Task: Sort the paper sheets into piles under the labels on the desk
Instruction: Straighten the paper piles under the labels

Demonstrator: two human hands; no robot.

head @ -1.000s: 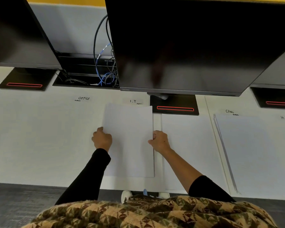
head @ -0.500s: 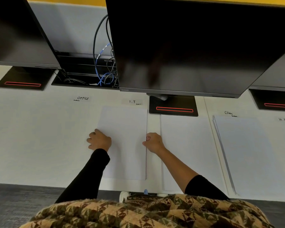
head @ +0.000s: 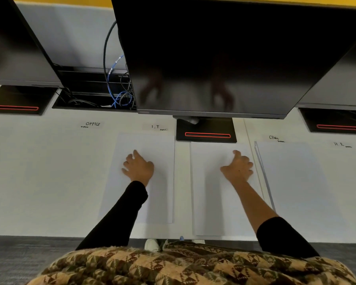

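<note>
A white sheet pile [head: 158, 182] lies flat below the I.T label [head: 155, 126]. My left hand [head: 138, 167] rests on it with fingers spread. A second pile [head: 210, 194] lies in front of the middle monitor base, and my right hand [head: 237, 168] rests open on its right part. A third pile [head: 296, 182] lies under the Clinic label [head: 274, 138]. The OFFICE label [head: 93, 124] sits at the left with bare desk below it. The H.R label [head: 340, 144] is at the far right.
Three dark monitors hang over the back of the white desk [head: 39, 171]; the middle monitor [head: 224, 58] stands on a black base [head: 207, 130] with a red stripe. Cables [head: 119, 95] fill a tray at the back left. The desk's front edge runs above grey carpet.
Both hands held the sheets by their side edges and lowered them under the I.T label. Now they have let go; the left lies flat on that pile, the right moved onto the middle pile.
</note>
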